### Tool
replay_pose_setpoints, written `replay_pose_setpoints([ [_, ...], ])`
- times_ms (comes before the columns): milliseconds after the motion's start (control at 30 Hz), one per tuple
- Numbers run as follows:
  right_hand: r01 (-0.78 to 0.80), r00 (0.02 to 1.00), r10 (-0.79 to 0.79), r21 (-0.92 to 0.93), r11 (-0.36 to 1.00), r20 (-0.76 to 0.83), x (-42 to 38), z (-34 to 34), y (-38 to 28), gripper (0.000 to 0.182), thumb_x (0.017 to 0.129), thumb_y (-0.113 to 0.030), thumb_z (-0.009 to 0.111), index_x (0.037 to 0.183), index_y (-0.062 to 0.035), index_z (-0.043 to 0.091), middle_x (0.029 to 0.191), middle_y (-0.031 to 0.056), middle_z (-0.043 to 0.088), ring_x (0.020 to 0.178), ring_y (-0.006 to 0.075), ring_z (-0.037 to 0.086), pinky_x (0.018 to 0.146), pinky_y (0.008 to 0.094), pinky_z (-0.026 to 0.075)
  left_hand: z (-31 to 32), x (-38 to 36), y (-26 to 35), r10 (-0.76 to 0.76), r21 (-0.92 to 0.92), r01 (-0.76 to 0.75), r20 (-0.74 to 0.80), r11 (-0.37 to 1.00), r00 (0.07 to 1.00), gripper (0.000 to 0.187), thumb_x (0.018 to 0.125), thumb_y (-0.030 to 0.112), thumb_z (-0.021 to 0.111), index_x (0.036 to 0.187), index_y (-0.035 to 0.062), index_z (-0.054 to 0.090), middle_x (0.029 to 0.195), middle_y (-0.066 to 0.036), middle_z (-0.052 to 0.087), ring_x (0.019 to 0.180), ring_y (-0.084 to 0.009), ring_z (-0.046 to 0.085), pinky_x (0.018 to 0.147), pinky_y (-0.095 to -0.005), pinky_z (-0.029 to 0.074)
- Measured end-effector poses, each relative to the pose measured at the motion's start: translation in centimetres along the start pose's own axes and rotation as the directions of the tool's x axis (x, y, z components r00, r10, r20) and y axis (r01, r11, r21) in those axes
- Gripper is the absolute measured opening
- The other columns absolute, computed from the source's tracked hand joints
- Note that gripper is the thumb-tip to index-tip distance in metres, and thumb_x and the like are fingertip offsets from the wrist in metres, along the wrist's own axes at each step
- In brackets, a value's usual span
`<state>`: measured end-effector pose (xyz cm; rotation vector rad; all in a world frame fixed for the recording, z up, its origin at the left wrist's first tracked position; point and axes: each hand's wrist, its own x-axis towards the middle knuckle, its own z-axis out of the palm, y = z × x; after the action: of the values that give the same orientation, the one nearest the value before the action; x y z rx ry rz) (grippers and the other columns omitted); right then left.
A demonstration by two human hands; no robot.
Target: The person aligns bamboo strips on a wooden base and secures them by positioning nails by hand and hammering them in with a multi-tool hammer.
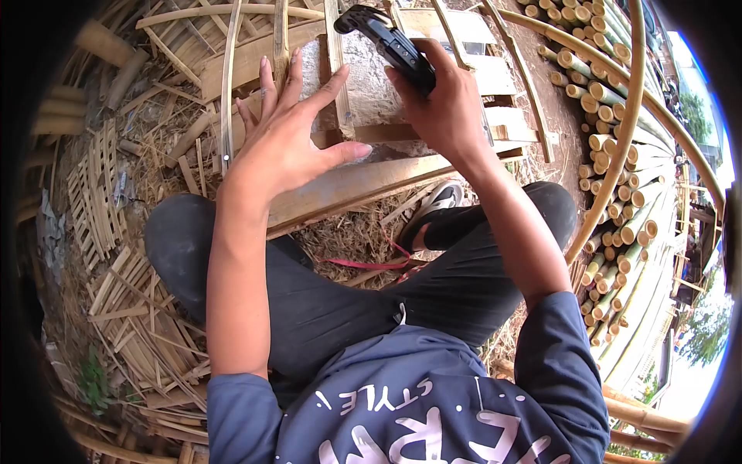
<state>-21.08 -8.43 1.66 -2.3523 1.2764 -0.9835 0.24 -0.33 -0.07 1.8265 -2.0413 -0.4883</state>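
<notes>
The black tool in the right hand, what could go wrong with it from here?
The black tool, held in the right hand, has its far end close to the wooden strip by the left hand's spread fingers; a slip might catch them. The strip could also shift if struck, as the left hand looks open rather than clamped on it. Lower down, the red ribbon lies near the shoe and might snag a foot.

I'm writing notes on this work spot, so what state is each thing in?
Left hand: open, fingers spread
Right hand: closed around the black tool
Black tool: held up at a slant
Bamboo poles: cut, stacked
Pink strip: loose, low between the legs
</notes>
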Motion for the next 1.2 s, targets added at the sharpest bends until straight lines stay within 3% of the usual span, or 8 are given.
replay_pose_setpoints([
  [167,-0.216,0.958,0.160,0.234,0.948,0.237,-0.3,-4.8,-3.5,0.037,0.100,-0.022,0.069,0.126,0.0017,0.059,0.073,0.0149,0.069,0.061,0.0227,0.067,0.061,0.0378,0.053,0.2,-0.3,-0.1,0.008,-0.024,-0.008,-0.010,1.000,1.000,0.107,0.069,0.073,0.080,0.160,0.0355,0.038,0.171,-0.023,0.010,0.157,-0.0451,-0.011,0.116,-0.0779,0.009],
  [433,0.055,0.922,-0.084,0.086,0.995,0.379,-3.1,-7.9,-4.5,0.041,0.099,-0.012,0.064,0.139,-0.0024,0.056,0.077,0.0240,0.068,0.074,0.0448,0.069,0.065,0.0464,0.051,0.0,-0.3,0.3,-0.034,-0.002,0.034,-0.001,0.999,0.999,0.105,0.070,0.070,0.081,0.160,0.0357,0.038,0.172,-0.021,0.012,0.158,-0.0422,-0.012,0.118,-0.0760,0.007],
  [567,0.076,0.930,-0.103,0.090,0.993,0.352,-3.5,-7.9,-4.6,0.047,0.099,-0.012,0.064,0.144,-0.0042,0.052,0.083,0.0241,0.070,0.075,0.0440,0.070,0.067,0.0467,0.053,-0.3,-0.3,0.6,-0.066,0.009,0.066,0.021,0.998,0.998,0.103,0.069,0.072,0.082,0.153,0.0207,0.052,0.173,-0.018,0.009,0.159,-0.0408,-0.008,0.122,-0.0692,0.010],
  [867,0.097,0.961,-0.119,0.099,0.990,0.248,-3.8,-7.3,-4.2,0.051,0.099,-0.010,0.066,0.148,-0.0067,0.051,0.087,0.0243,0.072,0.078,0.0439,0.071,0.069,0.0458,0.054,-0.1,-0.4,0.5,-0.050,-0.012,0.050,0.003,0.999,0.999,0.100,0.069,0.072,0.081,0.152,0.0256,0.052,0.173,-0.018,0.009,0.158,-0.0421,-0.009,0.119,-0.0737,0.009],
  [967,0.116,0.887,-0.124,0.045,0.992,0.444,-3.4,-7.6,-4.3,0.051,0.099,-0.010,0.066,0.148,-0.0060,0.050,0.087,0.0249,0.072,0.078,0.0433,0.072,0.069,0.0454,0.054,0.1,-0.3,0.5,-0.040,-0.021,0.040,-0.027,0.999,0.999,0.099,0.070,0.072,0.080,0.152,0.0253,0.053,0.173,-0.018,0.008,0.158,-0.0429,-0.009,0.119,-0.0744,0.008],
  [1100,0.142,0.967,-0.157,0.086,0.986,0.198,-4.2,-6.5,-4.2,0.053,0.099,-0.010,0.065,0.149,-0.0085,0.050,0.083,0.0256,0.070,0.076,0.0439,0.071,0.067,0.0470,0.052,0.0,-0.3,0.2,-0.036,-0.028,0.035,-0.012,0.999,0.999,0.101,0.069,0.073,0.081,0.152,0.0247,0.052,0.173,-0.017,0.009,0.158,-0.0442,-0.007,0.118,-0.0751,0.010],
  [1167,0.021,0.887,-0.030,0.024,0.999,0.461,-3.8,-7.1,-4.1,0.058,0.099,-0.007,0.063,0.154,-0.0139,0.046,0.092,0.0275,0.071,0.086,0.0432,0.073,0.071,0.0439,0.055,0.0,-0.2,0.3,-0.047,0.024,0.047,-0.003,0.999,0.999,0.101,0.069,0.074,0.080,0.152,0.0233,0.052,0.173,-0.018,0.010,0.158,-0.0443,-0.006,0.118,-0.0743,0.011],
  [1200,0.043,0.915,-0.061,0.054,0.998,0.398,-4.1,-7.2,-4.4,0.058,0.099,-0.007,0.063,0.155,-0.0122,0.045,0.095,0.0277,0.072,0.088,0.0425,0.073,0.073,0.0423,0.056,0.0,-0.3,0.4,-0.040,0.012,0.040,0.006,0.999,0.999,0.102,0.069,0.074,0.080,0.152,0.0227,0.052,0.173,-0.018,0.010,0.158,-0.0443,-0.006,0.119,-0.0740,0.011],
])
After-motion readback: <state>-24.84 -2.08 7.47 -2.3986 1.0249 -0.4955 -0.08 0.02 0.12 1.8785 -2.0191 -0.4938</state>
